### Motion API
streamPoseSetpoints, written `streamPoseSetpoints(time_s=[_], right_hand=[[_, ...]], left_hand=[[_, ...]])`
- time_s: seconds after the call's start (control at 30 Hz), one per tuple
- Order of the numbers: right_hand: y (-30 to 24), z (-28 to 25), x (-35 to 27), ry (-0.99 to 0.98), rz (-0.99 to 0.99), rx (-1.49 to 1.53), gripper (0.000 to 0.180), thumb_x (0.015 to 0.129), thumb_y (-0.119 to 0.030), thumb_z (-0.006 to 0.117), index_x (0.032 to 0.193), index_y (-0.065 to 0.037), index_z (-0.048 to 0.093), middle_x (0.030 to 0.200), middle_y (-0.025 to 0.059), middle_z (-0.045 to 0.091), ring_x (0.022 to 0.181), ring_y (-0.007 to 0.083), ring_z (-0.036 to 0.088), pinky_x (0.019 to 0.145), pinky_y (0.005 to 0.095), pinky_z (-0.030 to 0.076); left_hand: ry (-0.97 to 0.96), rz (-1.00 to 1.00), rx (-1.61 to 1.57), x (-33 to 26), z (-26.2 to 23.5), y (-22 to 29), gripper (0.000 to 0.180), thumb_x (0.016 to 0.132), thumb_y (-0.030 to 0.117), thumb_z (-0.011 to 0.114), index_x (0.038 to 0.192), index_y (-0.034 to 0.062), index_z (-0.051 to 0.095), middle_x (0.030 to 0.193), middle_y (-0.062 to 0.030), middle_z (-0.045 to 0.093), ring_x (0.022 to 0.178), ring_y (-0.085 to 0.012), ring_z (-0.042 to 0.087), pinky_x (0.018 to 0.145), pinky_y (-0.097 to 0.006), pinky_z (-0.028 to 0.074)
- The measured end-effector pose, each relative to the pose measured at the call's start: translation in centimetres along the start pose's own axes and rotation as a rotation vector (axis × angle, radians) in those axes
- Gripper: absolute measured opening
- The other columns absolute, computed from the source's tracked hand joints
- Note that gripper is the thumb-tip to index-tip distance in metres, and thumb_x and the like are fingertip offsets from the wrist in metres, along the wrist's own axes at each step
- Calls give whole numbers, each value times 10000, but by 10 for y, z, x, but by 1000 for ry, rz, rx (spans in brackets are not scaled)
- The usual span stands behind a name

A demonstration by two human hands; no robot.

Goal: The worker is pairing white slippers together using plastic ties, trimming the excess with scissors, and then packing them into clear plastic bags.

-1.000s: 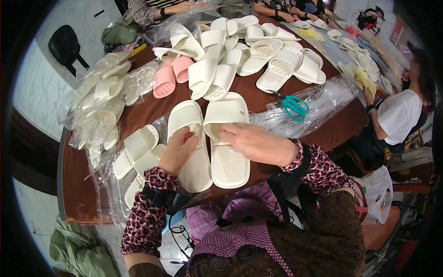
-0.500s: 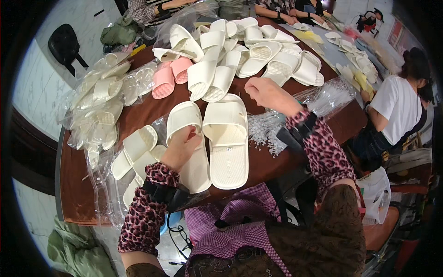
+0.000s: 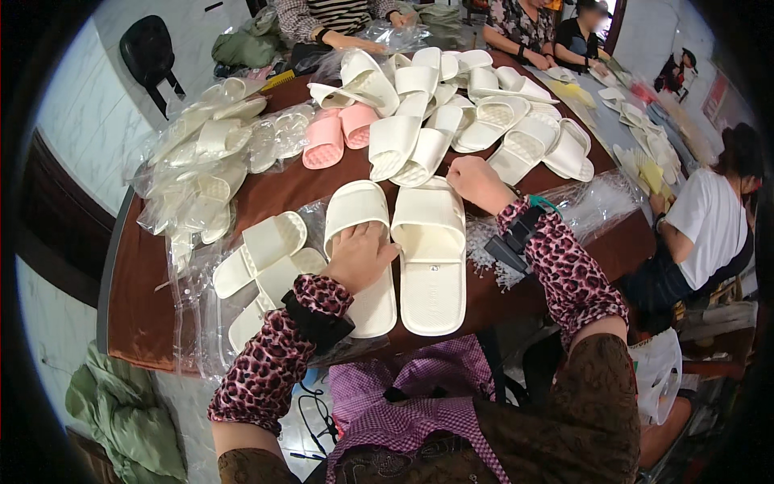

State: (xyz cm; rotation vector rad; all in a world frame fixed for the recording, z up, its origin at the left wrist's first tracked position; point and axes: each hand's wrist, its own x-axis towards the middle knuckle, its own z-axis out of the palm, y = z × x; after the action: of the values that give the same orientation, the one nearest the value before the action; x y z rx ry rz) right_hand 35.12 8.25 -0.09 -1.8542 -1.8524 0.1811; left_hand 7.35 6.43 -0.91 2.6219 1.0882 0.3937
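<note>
Two cream slippers lie side by side in front of me, toes away: a left slipper (image 3: 372, 310) and a right slipper (image 3: 433, 298) with a small size sticker on its insole. My left hand (image 3: 359, 256) rests on the left slipper, fingers stretched out flat at the strap's opening and partly under it. Beside the toe of the right slipper is my right hand (image 3: 480, 184), its fingers curled together. Whatever it pinches, if anything, is hidden. White plastic tag fasteners (image 3: 501, 262) lie in a heap below my right wrist.
Cream slippers (image 3: 395, 145) form a pile across the table's far side, with pink slippers (image 3: 324, 143) among them. Bagged slippers (image 3: 201, 181) sit at the left. More loose slippers (image 3: 274, 239) lie near my left arm, on clear plastic. Other people work around the table.
My left hand's fingers have gone from curled at the strap to flat on the left slipper. My right hand has come closer to the right slipper's toe. The whole view has shifted.
</note>
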Motion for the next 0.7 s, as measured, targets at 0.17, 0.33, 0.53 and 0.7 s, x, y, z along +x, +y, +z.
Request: streamPoseSetpoints(time_s=[0.17, 0.33, 0.53, 0.7], right_hand=[[-42, -8, -4, 144, -366, 130, 182, 864, -168, 547, 878, 0, 617, 819, 185, 631, 805, 364, 603, 699, 408, 483], [-63, 23, 28, -166, -365, 490, 232, 860, -226, 540, 894, -19, 638, 825, 169, 639, 777, 294, 619, 723, 380, 474], [-73, 36, 37, -416, -276, 501, 242, 858, -218, 551, 878, 1, 653, 837, 81, 675, 800, 170, 621, 748, 301, 472], [-66, 42, 28, -558, -180, 711, 159, 870, -125, 569, 892, 12, 646, 813, 43, 650, 755, 105, 590, 719, 257, 475]], left_hand=[[-100, -70, -56, 5, -8, 5, 512, 894, 418, 483, 1107, -47, 499, 1140, -276, 537, 1142, -417, 451, 980, -487, 305], [-226, -135, -78, 12, -15, 7, 551, 899, 482, 466, 1054, -43, 530, 1127, -249, 561, 1137, -378, 482, 991, -478, 301], [-167, -109, -88, 5, -7, 4, 550, 905, 513, 454, 1011, -20, 541, 1070, -246, 563, 1093, -381, 492, 981, -467, 299], [-360, -161, -79, -1, -18, 15, 627, 907, 537, 446, 992, -66, 595, 984, -274, 615, 976, -421, 577, 890, -479, 407]])
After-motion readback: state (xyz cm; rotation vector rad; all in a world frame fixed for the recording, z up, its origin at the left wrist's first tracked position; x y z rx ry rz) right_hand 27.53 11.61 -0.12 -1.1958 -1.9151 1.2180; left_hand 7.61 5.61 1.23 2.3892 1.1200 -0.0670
